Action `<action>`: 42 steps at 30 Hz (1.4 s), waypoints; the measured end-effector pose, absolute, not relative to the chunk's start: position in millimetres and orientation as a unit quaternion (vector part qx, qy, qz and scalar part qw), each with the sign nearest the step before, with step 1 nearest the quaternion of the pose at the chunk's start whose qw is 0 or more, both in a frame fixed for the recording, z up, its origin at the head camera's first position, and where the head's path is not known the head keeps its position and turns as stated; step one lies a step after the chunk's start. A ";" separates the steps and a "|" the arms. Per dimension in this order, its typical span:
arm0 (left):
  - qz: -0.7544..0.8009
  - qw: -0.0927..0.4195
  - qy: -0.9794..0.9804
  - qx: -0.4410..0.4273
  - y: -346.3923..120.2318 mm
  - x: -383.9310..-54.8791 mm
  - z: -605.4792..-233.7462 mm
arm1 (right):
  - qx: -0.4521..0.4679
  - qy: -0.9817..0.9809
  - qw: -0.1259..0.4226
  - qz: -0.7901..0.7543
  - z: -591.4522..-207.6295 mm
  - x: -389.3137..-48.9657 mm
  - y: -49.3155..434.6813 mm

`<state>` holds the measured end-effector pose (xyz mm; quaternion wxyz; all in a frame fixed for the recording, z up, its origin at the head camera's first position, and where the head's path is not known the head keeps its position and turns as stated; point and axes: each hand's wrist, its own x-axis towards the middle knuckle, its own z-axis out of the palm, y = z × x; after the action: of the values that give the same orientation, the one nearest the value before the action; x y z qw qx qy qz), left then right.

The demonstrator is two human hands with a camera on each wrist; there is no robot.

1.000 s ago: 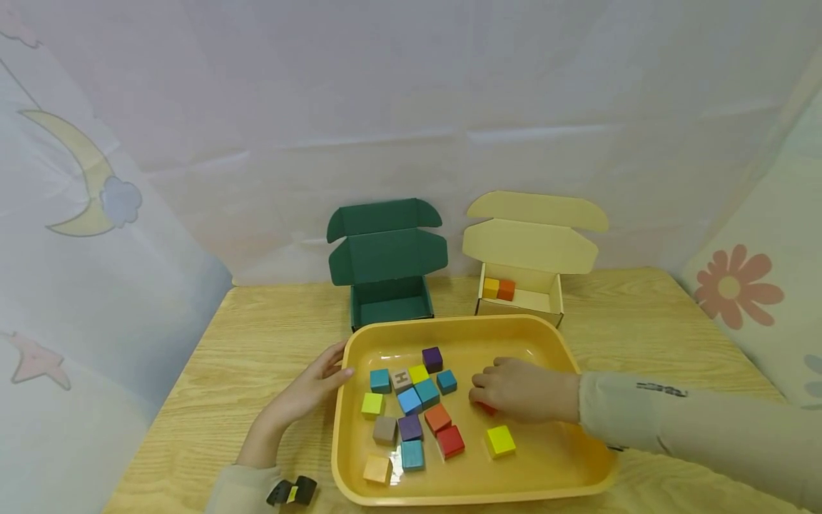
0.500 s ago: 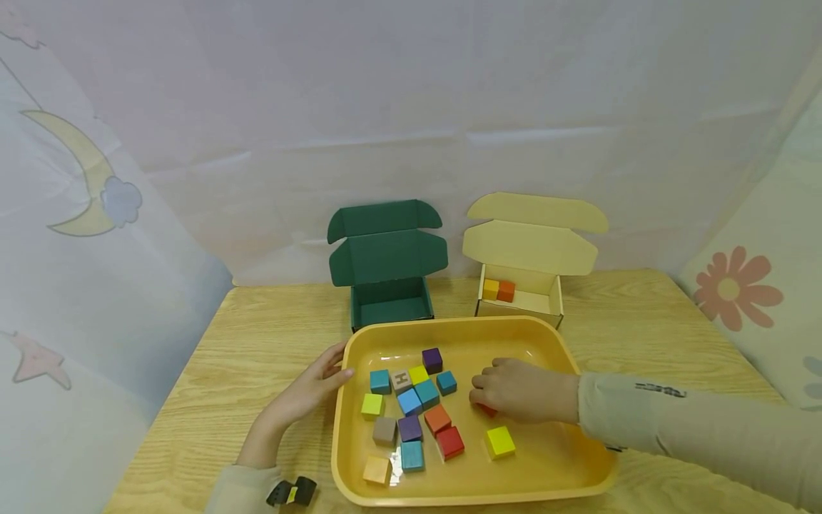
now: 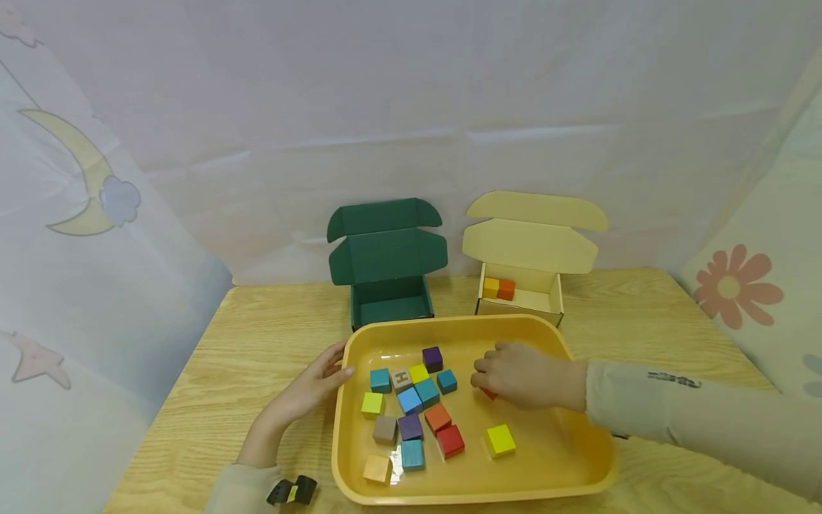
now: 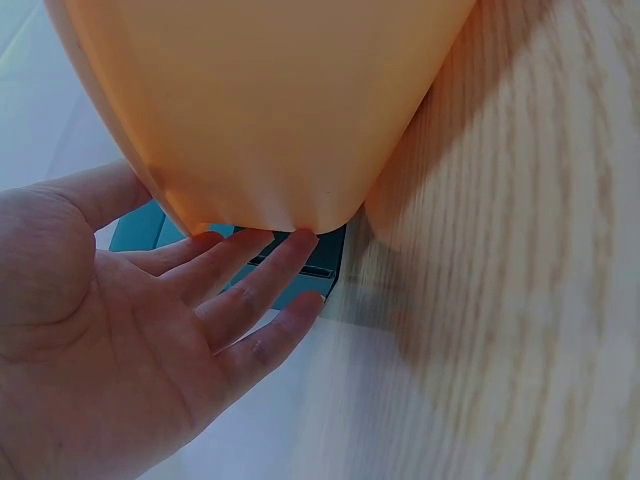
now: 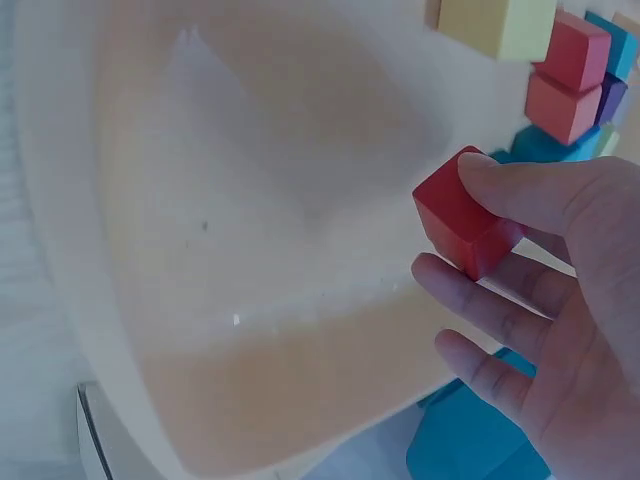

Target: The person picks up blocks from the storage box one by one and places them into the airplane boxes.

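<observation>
My right hand (image 3: pixel 523 375) pinches a red cube (image 5: pixel 465 215) between thumb and fingers, low over the right half of the yellow tray (image 3: pixel 546 471). In the head view the hand hides most of that cube. At the tray's left edge my left hand (image 3: pixel 315 385) grips the rim, thumb tip over it and fingers along the outer wall. Left of the right hand lie several coloured cubes, among them an orange-red one (image 3: pixel 438 419), another red one (image 3: pixel 451 442) and a purple one (image 3: pixel 410 427). A yellow cube (image 3: pixel 500 441) sits nearer the front.
Behind the tray stand two boxes with raised lids. The dark green box (image 3: pixel 388 257) is on the left; the cream box (image 3: pixel 529 246) on the right holds a yellow-orange cube (image 3: pixel 491 288) and an orange-red cube (image 3: pixel 506 290). A black strap (image 3: pixel 292 491) is at the left sleeve.
My right hand has shifted slightly toward the back of the tray, with the red cube in its fingers. The left hand and the other cubes have stayed put.
</observation>
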<state>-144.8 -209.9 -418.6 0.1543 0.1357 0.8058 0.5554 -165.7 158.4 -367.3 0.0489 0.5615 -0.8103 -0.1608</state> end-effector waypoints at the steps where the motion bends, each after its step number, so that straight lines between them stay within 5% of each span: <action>1: 0.555 0.154 0.806 0.135 -209.8 -144.8 -418.6 | 0.560 -0.812 0.050 -0.157 -365.2 -166.7 159.2; 22: 0.556 0.154 0.806 0.133 -210.5 -144.7 -418.1 | 0.497 -0.866 0.025 -0.046 -320.3 -198.9 178.9; 42: 0.563 0.159 0.799 0.140 -210.5 -145.2 -420.0 | 0.426 -0.904 -0.003 0.025 -317.4 -246.1 220.3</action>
<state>-145.2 -210.5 -420.0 0.1588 0.1396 0.7986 0.5635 -246.1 220.3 -317.4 -0.0034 0.4257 -0.9045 0.0250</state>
